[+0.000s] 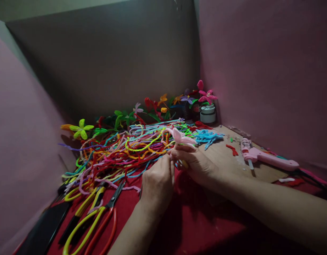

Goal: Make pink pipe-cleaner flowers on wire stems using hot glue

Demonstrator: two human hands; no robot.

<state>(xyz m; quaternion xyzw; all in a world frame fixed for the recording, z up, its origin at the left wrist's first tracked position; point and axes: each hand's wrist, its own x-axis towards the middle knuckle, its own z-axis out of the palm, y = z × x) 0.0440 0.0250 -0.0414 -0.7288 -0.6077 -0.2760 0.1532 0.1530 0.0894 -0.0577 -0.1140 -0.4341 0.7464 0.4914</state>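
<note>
Near the middle of the view my two hands meet around a pale pink fuzzy flower (pixel 179 137) made of pipe cleaner. My right hand (pixel 197 162) pinches its base from the right, and the petals stick up above the fingers. My left hand (pixel 158 179) is closed just below and to the left, its fingertips touching those of my right hand; what it grips is hidden by the fingers. Behind my hands spreads a heap of many-coloured pipe cleaners (pixel 112 152).
Scissors (pixel 115 198) and yellow-handled pliers (pixel 85 205) lie front left, beside a black flat object (pixel 43 228). On the right, a pink glue gun (pixel 272 159) rests on a brown board (pixel 232 163) near blue pieces (pixel 207 137). Finished flowers (pixel 82 129) line the back.
</note>
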